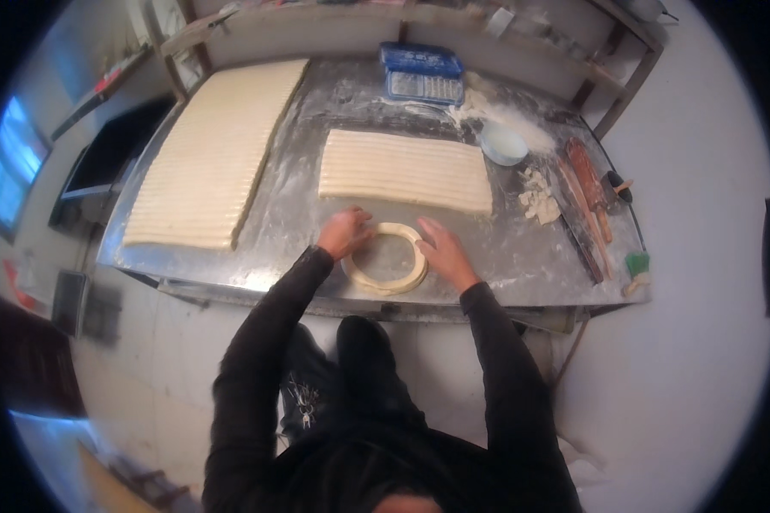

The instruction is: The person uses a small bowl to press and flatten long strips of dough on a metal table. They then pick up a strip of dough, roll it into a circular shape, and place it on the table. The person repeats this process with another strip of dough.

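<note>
A ring of pale dough [385, 288] lies on the metal table near its front edge. My left hand [346, 233] is at the ring's upper left side, with its fingers curled onto the dough. On the upper right side, my right hand [447, 254] has its thumb and fingers about the rope of dough. Just beyond the ring, a block of dough strips [406, 169] lies side by side in rows. A much larger sheet of ridged dough strips [214, 154] covers the table's left part.
At the back stands a blue scale [421, 73], with flour [509, 120] spread beside it. A pale bowl [504, 144], dough scraps [539, 198], a rolling pin [586, 175], thin sticks [583, 214] and a green brush [636, 267] lie on the right. A wooden shelf [316, 13] runs behind.
</note>
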Tool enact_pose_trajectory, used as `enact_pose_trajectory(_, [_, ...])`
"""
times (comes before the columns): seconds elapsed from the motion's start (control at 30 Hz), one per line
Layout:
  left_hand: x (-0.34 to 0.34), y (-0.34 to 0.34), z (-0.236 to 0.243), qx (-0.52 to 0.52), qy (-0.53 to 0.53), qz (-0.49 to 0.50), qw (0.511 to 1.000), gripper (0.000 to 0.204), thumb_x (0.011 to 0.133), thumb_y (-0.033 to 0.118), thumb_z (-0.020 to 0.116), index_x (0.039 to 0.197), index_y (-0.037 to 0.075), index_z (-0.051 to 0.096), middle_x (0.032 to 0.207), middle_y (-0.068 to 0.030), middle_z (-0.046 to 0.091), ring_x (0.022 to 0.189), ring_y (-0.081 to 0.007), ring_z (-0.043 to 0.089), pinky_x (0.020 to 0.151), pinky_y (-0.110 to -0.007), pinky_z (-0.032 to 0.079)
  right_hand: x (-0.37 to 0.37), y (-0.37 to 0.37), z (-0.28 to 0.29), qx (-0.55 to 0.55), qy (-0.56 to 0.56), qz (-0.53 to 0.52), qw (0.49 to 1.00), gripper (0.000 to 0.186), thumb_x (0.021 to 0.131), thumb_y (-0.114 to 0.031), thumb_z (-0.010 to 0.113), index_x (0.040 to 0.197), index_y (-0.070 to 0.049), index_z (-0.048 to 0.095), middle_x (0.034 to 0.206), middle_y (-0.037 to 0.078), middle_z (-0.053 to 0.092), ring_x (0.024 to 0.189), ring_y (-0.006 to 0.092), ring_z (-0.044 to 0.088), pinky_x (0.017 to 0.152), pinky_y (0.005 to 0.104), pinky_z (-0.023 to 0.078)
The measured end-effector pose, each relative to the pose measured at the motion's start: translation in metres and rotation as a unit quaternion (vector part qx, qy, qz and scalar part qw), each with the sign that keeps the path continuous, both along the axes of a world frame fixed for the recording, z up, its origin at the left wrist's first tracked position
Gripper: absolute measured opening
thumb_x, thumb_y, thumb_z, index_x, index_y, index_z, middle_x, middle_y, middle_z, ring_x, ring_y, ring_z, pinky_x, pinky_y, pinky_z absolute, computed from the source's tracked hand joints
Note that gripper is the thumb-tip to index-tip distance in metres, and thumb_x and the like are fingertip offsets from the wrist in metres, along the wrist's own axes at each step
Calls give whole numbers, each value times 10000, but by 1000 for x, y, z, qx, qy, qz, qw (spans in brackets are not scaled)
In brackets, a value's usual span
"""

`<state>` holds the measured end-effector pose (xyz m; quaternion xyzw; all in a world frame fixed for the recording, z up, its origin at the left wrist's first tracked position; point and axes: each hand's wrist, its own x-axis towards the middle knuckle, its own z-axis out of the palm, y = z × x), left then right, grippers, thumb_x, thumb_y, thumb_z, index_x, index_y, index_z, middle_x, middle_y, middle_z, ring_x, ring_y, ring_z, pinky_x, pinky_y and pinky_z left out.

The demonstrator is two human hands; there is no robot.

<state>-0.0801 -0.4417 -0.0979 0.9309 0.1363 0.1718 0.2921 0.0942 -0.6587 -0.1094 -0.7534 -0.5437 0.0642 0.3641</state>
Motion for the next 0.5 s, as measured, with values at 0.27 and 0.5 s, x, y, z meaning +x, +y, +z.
enact_pose_trajectory(0.27, [-62,-87,0,124,-138,-119,975,267,757,146,769,1003,62,706,1082,-112,659,1024,-315,634,883,-419,506,-54,-50,7,-27,-207,108,972,405,840,-210,682,1192,-11,655,1340,175,600,1317,322,512,1039,458,424])
enact_pose_trajectory(0.5, [-57,-96,-27,144,-144,-66,977,232,720,108,745,943,81,685,976,-64,640,922,-275,611,842,-392,476,-56,-41,14,-57,-206,148,966,324,825,-213,718,1090,-28,696,1260,122,640,1229,298,553,1030,452,422])
